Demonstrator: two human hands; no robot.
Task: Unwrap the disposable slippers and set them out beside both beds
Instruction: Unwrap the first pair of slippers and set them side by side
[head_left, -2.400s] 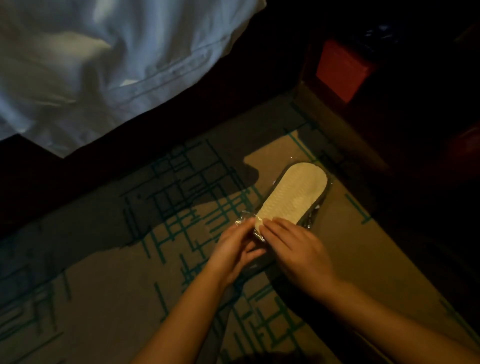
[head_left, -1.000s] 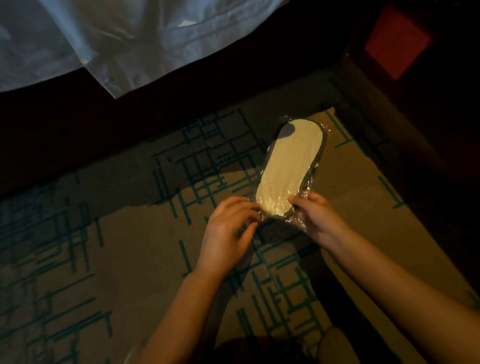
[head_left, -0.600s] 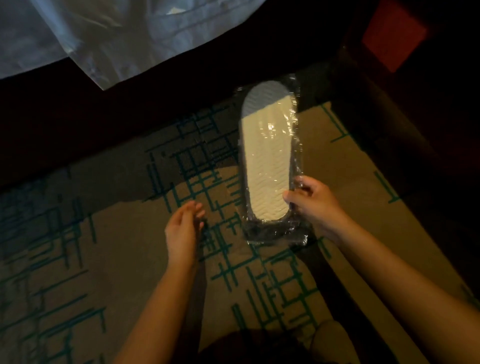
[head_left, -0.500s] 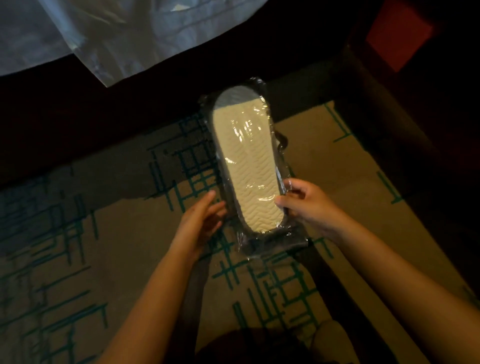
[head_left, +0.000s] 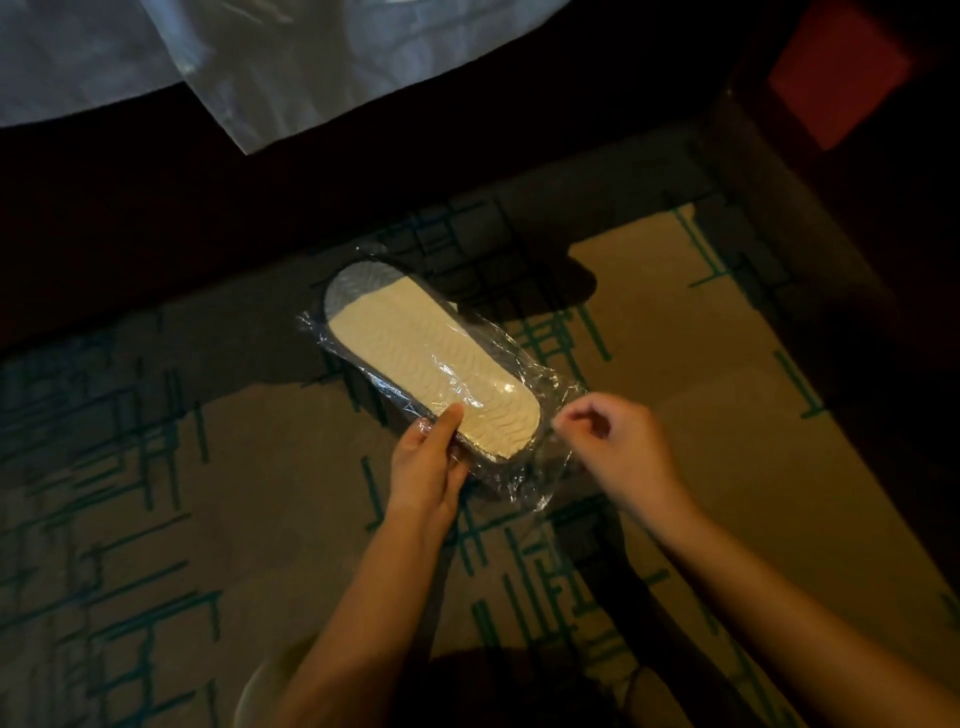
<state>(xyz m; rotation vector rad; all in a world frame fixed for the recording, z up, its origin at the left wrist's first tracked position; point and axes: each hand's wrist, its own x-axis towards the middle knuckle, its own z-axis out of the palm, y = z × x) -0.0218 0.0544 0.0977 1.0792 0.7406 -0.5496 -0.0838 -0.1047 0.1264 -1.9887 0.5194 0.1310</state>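
Slippers (head_left: 431, 364) gripped by left hand (head_left: 428, 467), right hand (head_left: 613, 441) fingers curled, pinching nothing visible: best tear the wrapper (head_left: 524, 488) at its loose end.

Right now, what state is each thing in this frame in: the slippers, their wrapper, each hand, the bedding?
Pale, wavy-soled disposable slippers: sole up, lying aslant over the carpet, not yet out of their wrapper.
Clear plastic wrapper: crinkled, loose at the near end.
Left hand: grips the near end, thumb on the sole.
Right hand: fingers curled at the wrapper's edge; a pinch cannot be told.
White bed sheet: hangs over the dark bed side.
Patterned beige carpet: partly shadowed.
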